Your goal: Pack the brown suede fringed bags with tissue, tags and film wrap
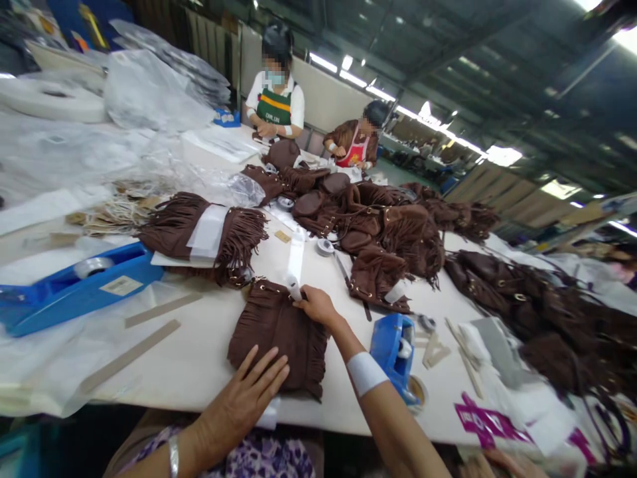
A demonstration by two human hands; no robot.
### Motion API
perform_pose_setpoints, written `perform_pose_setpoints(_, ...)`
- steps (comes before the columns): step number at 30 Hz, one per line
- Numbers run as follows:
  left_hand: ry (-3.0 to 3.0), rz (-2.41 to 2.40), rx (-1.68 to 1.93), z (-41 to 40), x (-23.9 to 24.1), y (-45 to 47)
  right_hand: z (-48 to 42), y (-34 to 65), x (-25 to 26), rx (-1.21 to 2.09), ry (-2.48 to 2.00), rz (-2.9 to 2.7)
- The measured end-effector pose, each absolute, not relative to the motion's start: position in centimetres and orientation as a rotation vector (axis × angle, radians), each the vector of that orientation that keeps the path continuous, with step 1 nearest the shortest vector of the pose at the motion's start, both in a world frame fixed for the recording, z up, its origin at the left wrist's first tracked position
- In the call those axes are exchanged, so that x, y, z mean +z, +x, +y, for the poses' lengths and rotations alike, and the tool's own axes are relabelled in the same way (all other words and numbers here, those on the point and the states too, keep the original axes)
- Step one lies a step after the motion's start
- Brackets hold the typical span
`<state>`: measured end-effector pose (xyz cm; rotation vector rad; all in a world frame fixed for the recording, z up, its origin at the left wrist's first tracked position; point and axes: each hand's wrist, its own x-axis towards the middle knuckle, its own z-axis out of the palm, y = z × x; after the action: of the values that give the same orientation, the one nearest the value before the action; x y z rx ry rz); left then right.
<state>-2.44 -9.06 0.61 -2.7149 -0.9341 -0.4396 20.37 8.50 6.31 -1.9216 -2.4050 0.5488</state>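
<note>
A brown fringed bag (271,332) lies flat on the white table (199,345), close to its near edge. The left hand (249,392) rests on the bag's lower part, palm down and fingers spread. The right hand (316,305) sits at the bag's top edge, and its fingertips seem to pinch the lower end of a white strip (296,262), though the grip is small in this view. A blue tape dispenser (393,348) stands just beside the right wrist. A pile of brown bags (378,226) lies farther back.

Nothing reads for certain: the white lettering on the green apron (274,109) is too small, the label (121,285) on the blue dispenser (60,299) is blurred, and the magenta print on the white bag (490,425) is cut off.
</note>
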Motion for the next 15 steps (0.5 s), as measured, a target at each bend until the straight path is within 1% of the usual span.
perform_pose_setpoints(8, -2.655, -0.958, -0.523, -8.6, -0.8, -1.7, 8.9, 20.0, 5.8, 0.603, -1.925, -2.265)
perform_pose_setpoints(15, -2.699, -0.945, -0.463, -8.1, -1.4, -1.9, 8.0, 19.1, 5.2, 0.599, -1.864, -2.251)
